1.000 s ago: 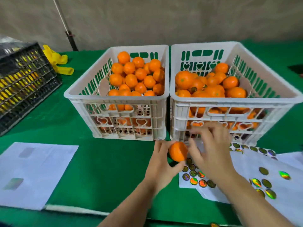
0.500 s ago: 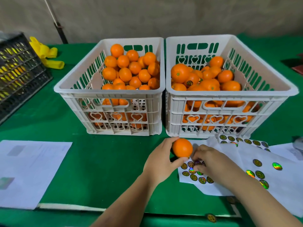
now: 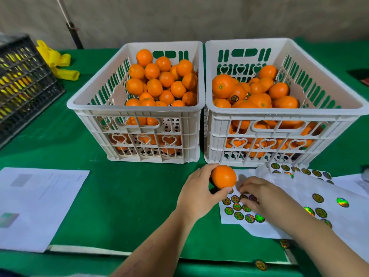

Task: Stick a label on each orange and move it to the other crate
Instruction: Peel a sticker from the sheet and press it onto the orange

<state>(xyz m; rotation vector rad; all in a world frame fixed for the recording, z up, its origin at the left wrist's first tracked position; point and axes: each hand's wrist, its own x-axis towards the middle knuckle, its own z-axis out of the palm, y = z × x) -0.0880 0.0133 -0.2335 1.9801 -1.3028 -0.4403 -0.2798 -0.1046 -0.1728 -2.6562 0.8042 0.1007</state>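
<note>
Two white crates stand side by side on the green table. The left crate (image 3: 135,109) holds plain oranges (image 3: 159,80). In the right crate (image 3: 279,112) lie oranges (image 3: 259,92), some with a round label showing. My left hand (image 3: 196,194) grips one orange (image 3: 223,176) just in front of the right crate, above the table. My right hand (image 3: 259,194) is curled over a sheet of round shiny labels (image 3: 239,214), its fingertips pinching at a label next to the orange.
More label sheets (image 3: 349,212) overlap at the right. White paper (image 3: 38,206) lies at the front left. A black crate (image 3: 22,84) and yellow gloves (image 3: 58,62) sit at the far left. A loose label (image 3: 260,264) lies near the table's front edge.
My right hand came down from the front of the right crate onto the label sheet and curled its fingers there. My left hand kept the orange, raising it slightly.
</note>
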